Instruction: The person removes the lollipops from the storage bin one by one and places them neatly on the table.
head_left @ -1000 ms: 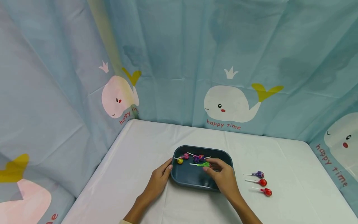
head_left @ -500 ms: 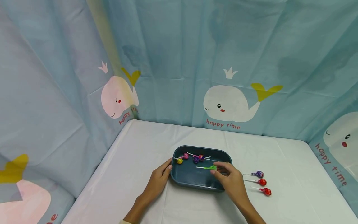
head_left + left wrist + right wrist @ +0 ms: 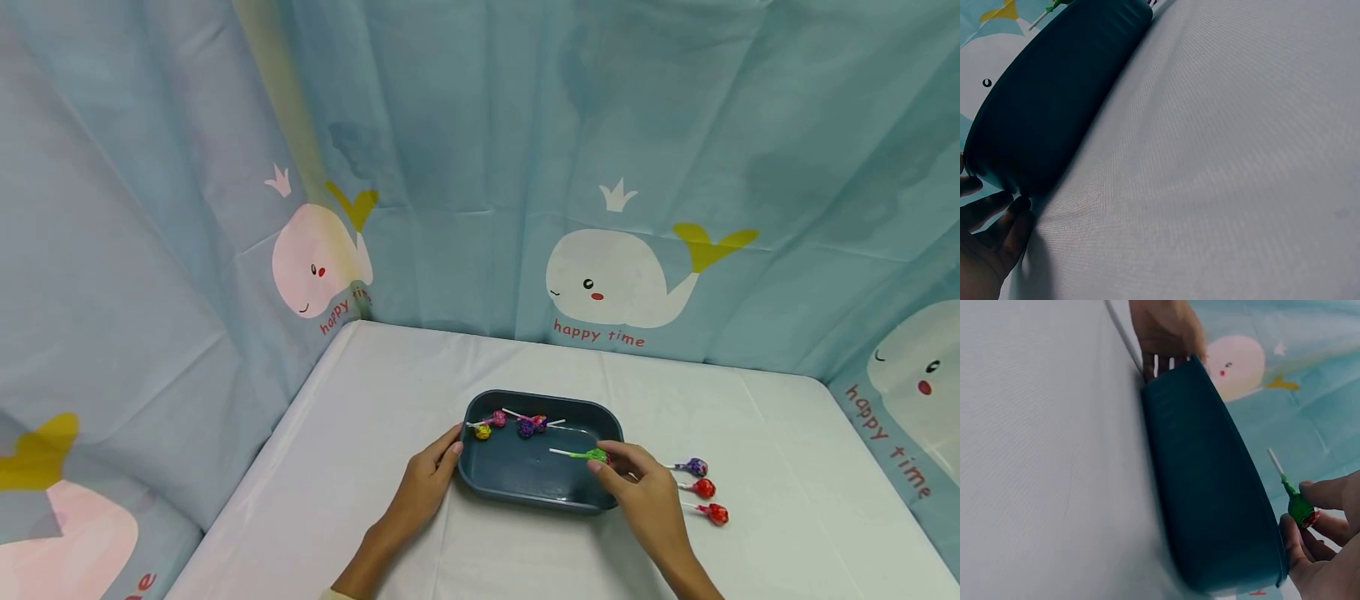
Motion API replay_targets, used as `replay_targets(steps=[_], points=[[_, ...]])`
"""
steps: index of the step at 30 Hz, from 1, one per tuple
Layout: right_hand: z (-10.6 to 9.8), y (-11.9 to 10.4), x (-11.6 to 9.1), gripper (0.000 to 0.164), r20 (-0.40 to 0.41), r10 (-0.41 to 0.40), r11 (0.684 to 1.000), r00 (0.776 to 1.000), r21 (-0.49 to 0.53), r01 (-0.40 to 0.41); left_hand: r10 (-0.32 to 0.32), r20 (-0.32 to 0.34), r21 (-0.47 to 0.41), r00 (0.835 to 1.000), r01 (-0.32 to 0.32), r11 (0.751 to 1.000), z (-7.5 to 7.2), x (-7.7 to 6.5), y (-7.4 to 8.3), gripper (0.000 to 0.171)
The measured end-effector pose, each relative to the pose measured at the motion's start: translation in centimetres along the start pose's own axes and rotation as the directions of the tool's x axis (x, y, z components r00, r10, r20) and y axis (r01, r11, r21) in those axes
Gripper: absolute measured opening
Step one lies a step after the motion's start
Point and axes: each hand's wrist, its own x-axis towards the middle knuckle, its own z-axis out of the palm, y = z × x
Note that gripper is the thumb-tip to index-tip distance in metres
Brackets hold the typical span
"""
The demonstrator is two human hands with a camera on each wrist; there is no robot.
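Note:
My right hand (image 3: 637, 483) pinches a green-wrapped lollipop (image 3: 596, 455) by its head, near the right rim of a dark blue-green tray (image 3: 517, 497). Its white stick points left over the tray; the right wrist view shows the green and red wrapper of the lollipop (image 3: 1300, 509) between thumb and fingers. My left hand (image 3: 426, 479) rests against the tray's left end, fingertips on its outer wall, as the left wrist view also shows. Inside the tray lie a pink lollipop (image 3: 499, 418), a yellow lollipop (image 3: 482, 432) and a purple lollipop (image 3: 527, 428), with another one overlapping the purple one.
To the right of the tray, a purple lollipop (image 3: 697, 467) and two red ones, the upper lollipop (image 3: 704, 488) and the lower lollipop (image 3: 717, 515), lie in a column on the white tablecloth (image 3: 375, 392). A whale-print curtain (image 3: 465, 275) hangs behind the table.
My right hand has moved right with the green lollipop, from above the tray's middle to its right rim, now covering some stick ends of the lollipops outside. The left hand stays put.

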Motion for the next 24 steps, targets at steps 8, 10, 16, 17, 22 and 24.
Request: replay_targets(steps=[8, 10, 16, 17, 22, 24], points=[[-1.2, 0.5, -0.3, 0.048, -0.002, 0.079, 0.997, 0.997, 0.005, -0.079, 0.003, -0.001, -0.002, 1.000, -0.003, 1.000, 0.0, 0.1, 0.0, 0.048], [-1.4, 0.7, -0.4, 0.049, 0.000, 0.097, 0.995, 0.995, 0.010, -0.097, 0.006, -0.001, -0.003, 1.000, -0.006, 1.000, 0.0, 0.1, -0.1, 0.048], [-2.1, 1.4, -0.5, 0.044, -0.015, 0.118, 0.992, 0.993, 0.047, -0.117, 0.004, 0.003, -0.009, 1.000, -0.004, 1.000, 0.1, 0.0, -0.2, 0.050], [-2.3, 1.5, -0.5, 0.044, -0.018, 0.122, 0.991, 0.992, 0.050, -0.121, 0.003, 0.004, -0.009, 1.000, -0.003, 1.000, 0.1, -0.1, -0.2, 0.050], [-3.3, 2.0, -0.7, 0.045, -0.043, 0.119, 0.991, 0.992, 0.058, -0.117, 0.000, 0.002, -0.011, 1.000, 0.000, 1.000, 0.0, -0.1, -0.1, 0.050], [-3.7, 2.2, -0.8, 0.043, -0.057, 0.114, 0.992, 0.992, 0.064, -0.110, 0.001, 0.001, -0.012, 1.000, -0.001, 1.000, 0.0, -0.1, -0.1, 0.050]])
